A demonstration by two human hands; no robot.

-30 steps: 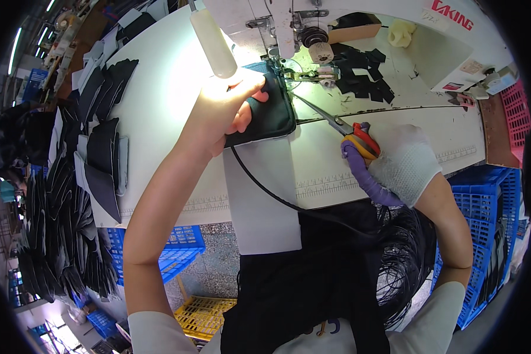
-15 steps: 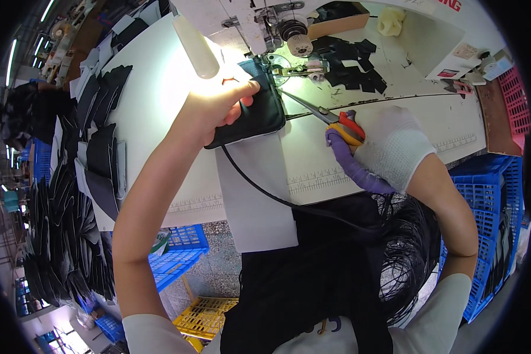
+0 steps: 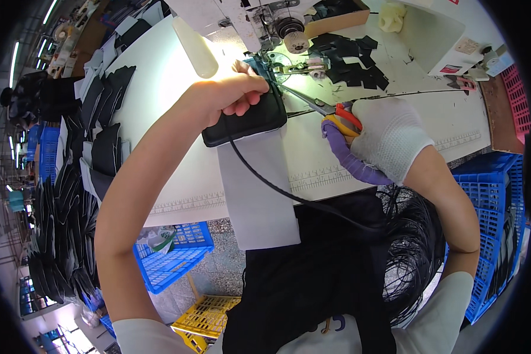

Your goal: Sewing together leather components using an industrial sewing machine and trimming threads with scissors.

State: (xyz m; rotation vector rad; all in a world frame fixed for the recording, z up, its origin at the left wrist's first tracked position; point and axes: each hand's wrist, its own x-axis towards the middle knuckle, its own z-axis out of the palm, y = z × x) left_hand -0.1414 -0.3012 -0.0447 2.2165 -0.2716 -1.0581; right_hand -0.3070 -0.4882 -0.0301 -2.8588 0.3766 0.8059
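Observation:
Fingers of my left hand (image 3: 233, 94) are closed on a black padded piece (image 3: 248, 122) beside the sewing machine (image 3: 242, 23) foot, under the bright lamp (image 3: 194, 47). My gloved right hand (image 3: 389, 133) grips scissors (image 3: 312, 101) with red, orange and purple-wrapped handles; their tips point at the piece's right edge near the foot. A long black strip (image 3: 268, 184) runs from the piece down across a pale grey sheet (image 3: 256, 215), which hangs over the table edge toward my lap.
Stacks of black pieces (image 3: 103, 153) line the left. Black scraps (image 3: 354, 65) lie behind the scissors. Blue crates (image 3: 171, 259) (image 3: 487, 200) flank me; a yellow crate (image 3: 206, 315) is below and a pink one (image 3: 516, 97) at right. A person (image 3: 26, 100) is in the left background.
The scissors and my right hand have moved left and up toward the machine foot. My left hand's finger grip on the black piece has shifted slightly. The view has moved a little.

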